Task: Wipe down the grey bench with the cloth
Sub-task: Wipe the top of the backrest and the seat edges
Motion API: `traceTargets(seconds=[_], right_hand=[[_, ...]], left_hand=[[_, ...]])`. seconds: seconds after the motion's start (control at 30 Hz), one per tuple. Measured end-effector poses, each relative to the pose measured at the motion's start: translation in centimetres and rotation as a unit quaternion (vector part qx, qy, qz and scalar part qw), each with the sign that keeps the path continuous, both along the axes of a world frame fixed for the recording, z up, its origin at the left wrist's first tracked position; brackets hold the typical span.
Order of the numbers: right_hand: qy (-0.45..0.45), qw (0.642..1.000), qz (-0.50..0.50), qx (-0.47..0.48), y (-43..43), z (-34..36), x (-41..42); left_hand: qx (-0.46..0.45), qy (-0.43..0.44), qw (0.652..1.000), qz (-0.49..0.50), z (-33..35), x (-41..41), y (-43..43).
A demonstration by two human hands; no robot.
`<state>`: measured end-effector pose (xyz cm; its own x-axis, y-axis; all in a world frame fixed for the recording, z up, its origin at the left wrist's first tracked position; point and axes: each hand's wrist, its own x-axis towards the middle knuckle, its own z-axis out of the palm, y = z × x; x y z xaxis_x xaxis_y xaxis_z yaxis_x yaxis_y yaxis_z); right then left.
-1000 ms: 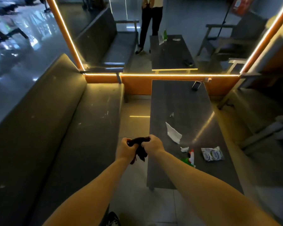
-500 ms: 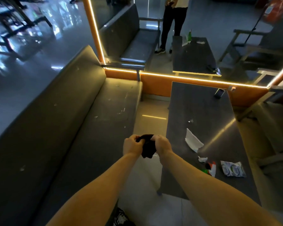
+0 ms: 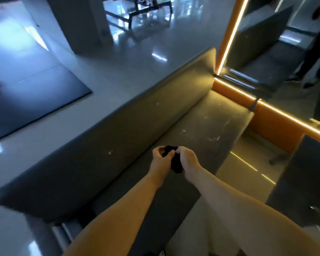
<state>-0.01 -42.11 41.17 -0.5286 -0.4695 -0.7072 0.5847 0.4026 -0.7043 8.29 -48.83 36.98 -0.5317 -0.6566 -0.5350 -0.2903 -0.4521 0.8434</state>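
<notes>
View has swung left off the table onto the bench point(image 3: 201, 130) (seat scuffed, unwiped), left hand point(image 3: 160, 157) and right hand point(image 3: 187, 158) both closed on the bunched cloth point(image 3: 175, 163) held above the seat, so wiping looks imminent.

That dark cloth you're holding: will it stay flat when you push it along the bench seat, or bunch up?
Probably bunches: the cloth is wadded between the left hand and right hand, a tail drooping limply. It looks light and thin. The bench seat looks matte and scuffed, so it may drag.
</notes>
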Motion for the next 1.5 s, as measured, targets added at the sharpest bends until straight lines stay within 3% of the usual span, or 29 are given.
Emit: traceTargets(seconds=[0.17,0.33,0.47,0.6,0.73,0.87,0.93,1.07,1.17,1.27,1.37,1.5], right_hand=[[0.076,0.978,0.193,0.004,-8.5,-0.9,3.8],[0.123,0.920,0.373,0.007,-14.6,-2.5,7.0],[0.170,0.850,0.499,-0.001,-18.0,-4.7,7.7],[0.226,0.753,0.618,-0.001,-20.6,-6.9,6.5],[0.247,0.682,0.688,-0.016,-22.6,-7.5,5.4],[0.304,0.618,0.723,-0.063,-25.4,-7.9,5.8],[0.327,0.611,0.713,-0.107,-27.5,-8.5,6.6],[0.426,0.594,0.657,-0.188,-32.3,-10.2,8.5],[0.524,0.545,0.607,-0.244,-35.4,-10.7,9.8],[0.569,0.496,0.622,-0.210,-39.0,-11.5,10.9],[0.547,0.469,0.676,-0.151,-40.6,-13.3,11.2],[0.587,0.426,0.654,-0.214,-40.1,-16.7,9.6]], left_hand=[[0.056,-0.012,0.986,0.154,-1.8,5.9,-6.1],[0.086,-0.016,0.949,0.303,-2.8,9.5,-9.3],[0.068,-0.019,0.907,0.416,-4.0,10.1,-10.3],[0.060,-0.020,0.853,0.518,-6.7,8.9,-10.1],[0.053,-0.004,0.818,0.573,-8.8,6.9,-9.8],[0.028,-0.008,0.777,0.629,-8.0,6.6,-10.7],[0.006,-0.001,0.764,0.646,-8.1,7.5,-12.0],[-0.050,-0.004,0.761,0.647,-8.6,9.6,-16.5],[-0.121,-0.040,0.755,0.644,-9.1,10.3,-20.5],[-0.188,-0.069,0.737,0.645,-9.7,11.0,-24.2],[-0.188,-0.133,0.755,0.614,-11.2,11.6,-26.7],[-0.180,-0.156,0.761,0.603,-13.9,11.4,-27.3]])
